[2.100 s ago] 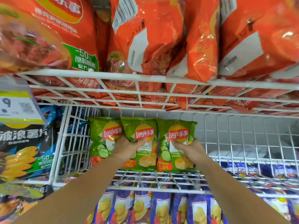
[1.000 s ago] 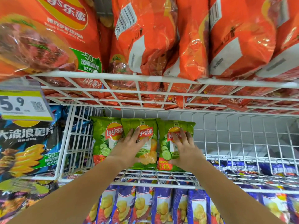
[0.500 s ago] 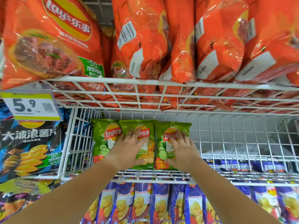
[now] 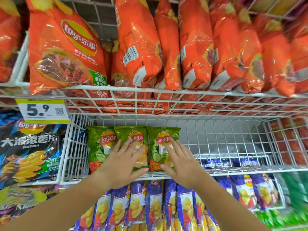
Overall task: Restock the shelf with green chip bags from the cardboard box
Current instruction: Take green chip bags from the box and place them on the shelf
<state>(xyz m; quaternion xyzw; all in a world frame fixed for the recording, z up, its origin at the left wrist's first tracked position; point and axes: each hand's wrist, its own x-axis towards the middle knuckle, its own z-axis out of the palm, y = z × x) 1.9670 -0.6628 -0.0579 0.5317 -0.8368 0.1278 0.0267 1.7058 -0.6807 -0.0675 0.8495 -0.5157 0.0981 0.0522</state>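
Just left of centre in the frame, a white wire shelf basket [image 4: 225,142] holds a row of three packs against its left wall: the left green chip bag [image 4: 100,147], the middle green chip bag [image 4: 131,132] and the right green chip bag [image 4: 156,154]. All three are upright with their Lay's logos facing out, and their edges touch or slightly overlap. The left hand [image 4: 123,162] lies flat on the front of the middle bag, fingers straight and spread, fingertips up at the logo, thumb out toward the lower right; it grips nothing. The right hand [image 4: 180,164] lies the same way on the right bag, fingers fanned and straight, tips reaching the logo, with nothing pinched or curled round. On the wire shelf above, across the top of the frame, large orange Lay's bags [image 4: 166,47] stand packed together. A yellow-edged price tag [image 4: 43,110] reading 5.9 hangs at the left. Under it is a black and blue wavy-chip bag [image 4: 28,152]. Along the bottom, purple chip bags [image 4: 150,202] stand in a row.
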